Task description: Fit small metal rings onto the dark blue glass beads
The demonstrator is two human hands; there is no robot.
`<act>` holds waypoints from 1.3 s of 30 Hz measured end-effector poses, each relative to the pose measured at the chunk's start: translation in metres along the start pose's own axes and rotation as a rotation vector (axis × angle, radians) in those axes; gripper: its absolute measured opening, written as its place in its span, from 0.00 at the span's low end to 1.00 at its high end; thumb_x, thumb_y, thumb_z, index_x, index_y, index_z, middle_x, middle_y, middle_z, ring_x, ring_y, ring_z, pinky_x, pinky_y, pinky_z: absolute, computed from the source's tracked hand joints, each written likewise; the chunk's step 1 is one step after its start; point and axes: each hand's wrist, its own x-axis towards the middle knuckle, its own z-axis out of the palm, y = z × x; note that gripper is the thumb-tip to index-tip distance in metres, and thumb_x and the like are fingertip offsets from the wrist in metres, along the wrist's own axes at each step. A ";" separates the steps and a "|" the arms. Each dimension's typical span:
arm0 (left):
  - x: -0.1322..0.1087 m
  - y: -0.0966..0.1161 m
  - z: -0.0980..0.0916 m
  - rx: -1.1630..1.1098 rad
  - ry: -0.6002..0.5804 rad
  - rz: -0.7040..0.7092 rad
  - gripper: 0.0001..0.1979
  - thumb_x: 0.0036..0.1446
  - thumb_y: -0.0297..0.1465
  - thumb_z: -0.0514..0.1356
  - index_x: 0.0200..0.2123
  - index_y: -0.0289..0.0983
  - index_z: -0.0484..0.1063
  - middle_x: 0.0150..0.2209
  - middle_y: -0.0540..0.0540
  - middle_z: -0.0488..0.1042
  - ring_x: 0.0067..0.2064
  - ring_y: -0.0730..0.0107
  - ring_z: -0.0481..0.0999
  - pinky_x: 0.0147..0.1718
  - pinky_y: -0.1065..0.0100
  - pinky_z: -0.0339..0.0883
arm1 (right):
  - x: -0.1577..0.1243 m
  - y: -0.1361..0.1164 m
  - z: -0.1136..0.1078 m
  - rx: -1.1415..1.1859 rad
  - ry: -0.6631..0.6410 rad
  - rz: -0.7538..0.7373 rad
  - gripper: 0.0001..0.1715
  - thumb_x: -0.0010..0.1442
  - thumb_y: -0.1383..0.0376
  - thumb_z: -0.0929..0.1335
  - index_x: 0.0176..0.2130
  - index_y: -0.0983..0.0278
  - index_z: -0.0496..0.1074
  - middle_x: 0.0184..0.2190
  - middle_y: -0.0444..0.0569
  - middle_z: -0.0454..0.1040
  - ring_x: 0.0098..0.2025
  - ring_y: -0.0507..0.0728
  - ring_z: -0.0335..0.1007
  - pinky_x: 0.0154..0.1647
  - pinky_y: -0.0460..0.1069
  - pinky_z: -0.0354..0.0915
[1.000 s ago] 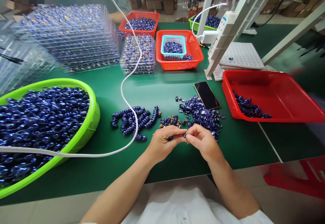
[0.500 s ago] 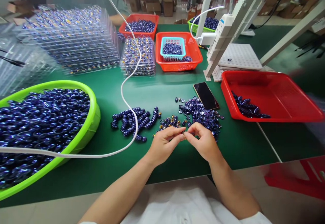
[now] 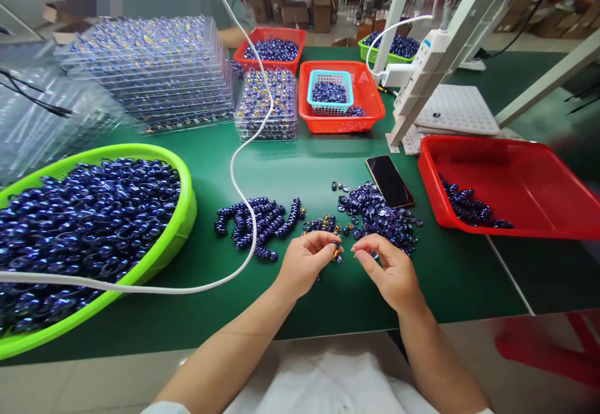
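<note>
My left hand [image 3: 304, 262] pinches a small dark, shiny piece with a gold part, mostly covered by thumb and forefinger. A short way to its right, my right hand [image 3: 391, 273] has its thumb and forefinger curved slightly apart, with nothing visible between them. Just beyond the left fingertips lies a small heap of blue-and-gold pieces [image 3: 323, 224]. Past the right hand spreads a pile of dark blue, round cap-like pieces [image 3: 379, 211]. Rows of stacked blue pieces [image 3: 260, 220] lie on the green table [image 3: 300, 170] to the left.
A green basket [image 3: 187, 198] full of blue pieces stands at left, crossed by a white cable [image 3: 233, 176]. A phone [image 3: 390, 181] lies beside a red tray [image 3: 529, 182]. Behind are stacked clear trays [image 3: 154, 82], a red basket [image 3: 342, 125], a metal post [image 3: 412, 101] and another person.
My hands have moved apart; they met at the fingertips before. The small piece stays in my left fingers, and my right hand has drawn away to the right. The whole view has shifted slightly.
</note>
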 end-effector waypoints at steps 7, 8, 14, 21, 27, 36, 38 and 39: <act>-0.001 -0.004 0.002 -0.008 -0.022 -0.006 0.05 0.43 0.27 0.67 0.28 0.33 0.78 0.24 0.50 0.76 0.26 0.76 0.71 0.26 0.74 0.63 | 0.001 -0.005 0.008 -0.150 0.004 -0.343 0.12 0.60 0.73 0.69 0.43 0.58 0.72 0.36 0.47 0.73 0.40 0.55 0.72 0.41 0.51 0.69; -0.001 -0.005 0.003 -0.011 -0.026 -0.011 0.06 0.43 0.27 0.67 0.28 0.33 0.78 0.24 0.50 0.76 0.26 0.76 0.71 0.26 0.74 0.63 | 0.002 -0.004 0.010 -0.198 0.000 -0.386 0.14 0.60 0.74 0.69 0.44 0.59 0.72 0.37 0.48 0.72 0.39 0.55 0.71 0.40 0.51 0.69; 0.001 -0.007 0.002 -0.006 -0.072 -0.043 0.08 0.44 0.30 0.68 0.30 0.33 0.80 0.22 0.51 0.75 0.22 0.79 0.67 0.22 0.75 0.60 | 0.001 0.002 0.016 -0.395 0.023 -0.460 0.12 0.60 0.74 0.68 0.42 0.60 0.70 0.36 0.49 0.71 0.39 0.57 0.69 0.40 0.54 0.68; -0.003 -0.014 0.002 0.094 -0.099 0.039 0.12 0.50 0.31 0.67 0.40 0.35 0.82 0.35 0.43 0.82 0.34 0.67 0.78 0.32 0.69 0.71 | 0.002 -0.005 0.009 -0.174 0.037 -0.132 0.05 0.64 0.69 0.66 0.36 0.61 0.70 0.33 0.46 0.70 0.36 0.54 0.68 0.38 0.50 0.65; -0.007 -0.024 0.004 0.246 -0.061 0.167 0.12 0.52 0.33 0.67 0.41 0.38 0.82 0.39 0.42 0.83 0.40 0.61 0.80 0.41 0.65 0.72 | 0.001 0.006 0.008 0.098 -0.029 0.225 0.07 0.62 0.60 0.69 0.35 0.61 0.68 0.29 0.42 0.69 0.32 0.53 0.67 0.35 0.48 0.64; -0.001 -0.007 -0.003 -0.011 -0.167 -0.045 0.06 0.49 0.32 0.68 0.31 0.35 0.81 0.23 0.49 0.76 0.25 0.77 0.68 0.25 0.75 0.61 | 0.000 -0.003 -0.001 0.009 -0.190 -0.162 0.15 0.66 0.71 0.63 0.47 0.54 0.73 0.37 0.45 0.68 0.38 0.53 0.67 0.40 0.49 0.65; 0.001 -0.007 -0.006 -0.069 -0.183 -0.125 0.08 0.48 0.32 0.68 0.31 0.34 0.81 0.22 0.50 0.74 0.24 0.78 0.67 0.25 0.74 0.60 | -0.001 -0.002 -0.002 -0.100 -0.239 -0.347 0.23 0.65 0.75 0.62 0.51 0.51 0.72 0.41 0.46 0.67 0.41 0.53 0.68 0.41 0.50 0.66; 0.002 -0.008 -0.007 -0.096 -0.189 -0.162 0.09 0.47 0.32 0.69 0.32 0.33 0.80 0.23 0.49 0.75 0.24 0.77 0.67 0.25 0.73 0.60 | -0.001 -0.001 -0.002 -0.173 -0.237 -0.420 0.24 0.64 0.76 0.63 0.51 0.51 0.73 0.42 0.47 0.67 0.42 0.53 0.68 0.42 0.51 0.66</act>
